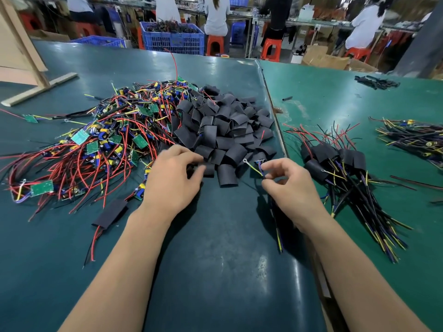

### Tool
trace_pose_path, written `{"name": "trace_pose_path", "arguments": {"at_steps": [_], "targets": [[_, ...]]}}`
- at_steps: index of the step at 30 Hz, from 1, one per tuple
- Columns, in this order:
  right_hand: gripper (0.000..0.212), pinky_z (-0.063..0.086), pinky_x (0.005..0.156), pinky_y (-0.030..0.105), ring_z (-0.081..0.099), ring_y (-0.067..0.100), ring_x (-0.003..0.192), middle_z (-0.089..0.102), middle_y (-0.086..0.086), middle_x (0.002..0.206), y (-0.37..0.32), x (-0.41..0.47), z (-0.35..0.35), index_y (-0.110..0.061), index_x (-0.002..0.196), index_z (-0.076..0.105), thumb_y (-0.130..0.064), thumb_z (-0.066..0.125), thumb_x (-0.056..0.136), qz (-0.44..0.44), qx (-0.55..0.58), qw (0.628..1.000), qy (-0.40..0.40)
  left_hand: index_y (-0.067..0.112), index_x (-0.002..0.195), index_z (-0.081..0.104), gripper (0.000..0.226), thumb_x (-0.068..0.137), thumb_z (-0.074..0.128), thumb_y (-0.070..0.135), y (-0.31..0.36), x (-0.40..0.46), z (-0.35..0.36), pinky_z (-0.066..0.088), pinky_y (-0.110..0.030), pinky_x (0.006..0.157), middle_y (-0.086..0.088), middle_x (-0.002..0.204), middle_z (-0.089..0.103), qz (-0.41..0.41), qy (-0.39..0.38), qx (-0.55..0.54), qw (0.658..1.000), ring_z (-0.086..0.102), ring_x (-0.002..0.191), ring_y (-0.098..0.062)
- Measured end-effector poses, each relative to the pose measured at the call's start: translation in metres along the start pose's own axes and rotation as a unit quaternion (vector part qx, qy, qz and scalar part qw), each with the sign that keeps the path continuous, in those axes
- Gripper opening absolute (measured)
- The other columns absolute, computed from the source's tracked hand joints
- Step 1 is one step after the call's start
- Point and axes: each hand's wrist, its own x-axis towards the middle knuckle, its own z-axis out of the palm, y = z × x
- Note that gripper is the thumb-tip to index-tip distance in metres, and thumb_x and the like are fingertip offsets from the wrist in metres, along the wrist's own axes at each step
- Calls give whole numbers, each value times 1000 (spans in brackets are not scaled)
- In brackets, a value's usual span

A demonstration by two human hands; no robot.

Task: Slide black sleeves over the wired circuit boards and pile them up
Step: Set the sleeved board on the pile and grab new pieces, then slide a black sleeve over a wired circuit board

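- I see L hand pinching a black sleeve at the sleeve heap's near edge, mid-table.
- R hand pinches wires of a board beside it.
- Sleeved pile lies to the right.

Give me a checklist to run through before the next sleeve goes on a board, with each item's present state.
1. Left hand has one loose black tube sleeve in its fingers: ok.
2. Right hand pinches the yellow and blue wire bundle: ok.
3. Sleeve mouth open and facing the wires: cannot tell, the fingers hide it.
4. Board at the end of the held wires is in view: cannot tell.
5. Heap of black sleeves close in front of the hands: ok.
6. Pile of finished sleeved boards on the right has room beside it on the green mat: ok.
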Motion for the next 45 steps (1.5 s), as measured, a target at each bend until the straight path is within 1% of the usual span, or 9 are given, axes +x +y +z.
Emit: {"name": "trace_pose_path", "arguments": {"at_steps": [4,9,14,23,27,31,34,39,45], "targets": [[17,39,54,7,51,-5,54,67,-9,82,5,-3,5,-24,91,68,-9,66,84,-11,-52,997,-58,22,118,69,28,94,55,24,-14,15,-4,48,-43,85,-11,102,67,-128,149,9,981,57,97,-36],[8,37,54,5,52,-7,54,65,-18,69,5,-3,5,-25,84,69,-17,69,85,-26,-38,998,-48,29,127,63,37,98,47,44,-28,24,12,38,-50,94,-16,114,64,-183,13,129,974,48,112,-42],[8,37,54,4,52,-8,54,62,-30,64,7,-3,4,-26,82,69,-19,68,86,-21,-32,998,-54,26,118,59,30,96,49,45,-30,28,20,33,-54,96,-13,116,61,-194,-1,125,973,44,116,-39],[10,41,56,11,52,-5,53,62,-26,60,8,0,4,-25,80,69,-19,67,87,-11,-9,998,-59,19,101,65,26,89,48,33,-12,37,-18,38,-35,71,-2,88,69,-167,298,29,940,58,91,-34],[9,42,61,18,52,-6,54,62,-23,60,8,0,2,-24,79,70,-20,67,87,-4,-5,998,-61,13,110,69,34,88,50,31,-40,66,-37,39,-40,97,-21,116,62,-272,209,64,937,52,113,-38],[10,41,59,16,51,-7,52,61,-25,59,7,1,2,-25,79,68,-21,67,88,-2,-18,998,-67,5,102,73,27,82,57,13,-54,88,-35,51,-44,92,-24,108,68,-344,70,40,935,63,102,-41],[10,40,57,12,52,-7,52,62,-21,60,6,1,2,-24,80,69,-20,67,88,-6,-20,998,-62,8,104,72,26,81,60,5,-57,81,-22,49,-43,93,-19,114,67,-332,99,34,937,61,107,-41],[8,41,58,13,52,-6,53,62,-17,61,6,-1,2,-22,81,70,-19,67,88,-1,-15,998,-60,11,129,52,46,91,61,36,-65,84,-17,45,-49,94,-22,125,59,-323,92,72,939,53,117,-45],[5,42,54,12,51,-6,53,62,-13,65,5,-1,3,-18,86,71,-18,66,88,-5,-14,998,-58,7,105,65,29,81,69,22,-70,99,-34,50,-45,87,-21,109,64,-327,36,88,940,59,109,-43]]}}
